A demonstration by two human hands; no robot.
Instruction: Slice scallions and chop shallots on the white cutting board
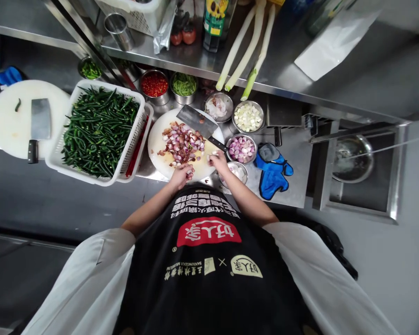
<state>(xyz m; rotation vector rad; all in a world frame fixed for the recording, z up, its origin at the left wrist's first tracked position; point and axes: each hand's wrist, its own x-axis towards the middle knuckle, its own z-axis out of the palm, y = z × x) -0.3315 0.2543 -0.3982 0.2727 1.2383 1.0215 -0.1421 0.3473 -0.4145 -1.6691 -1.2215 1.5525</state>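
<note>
A pile of purple shallots and loose skins (183,142) lies on a round white cutting board (157,160), with a cleaver (197,121) across the board's back right. My left hand (182,176) is at the board's front edge with fingers curled round something pale that I cannot make out. To the right, my right hand (218,162) has its fingers pinched on a small whitish piece near the board's right edge. Close beside it stand a bowl of purple shallots (242,149) and a bowl of white pieces (238,171), the latter partly behind my right forearm.
A white basket of green chilies (99,132) stands left, beside a second board (10,125) with a cleaver (41,120). Blue gloves (272,172) lie right, before a sink (359,190). A steel shelf (195,67) with leeks (244,46) overhangs the back.
</note>
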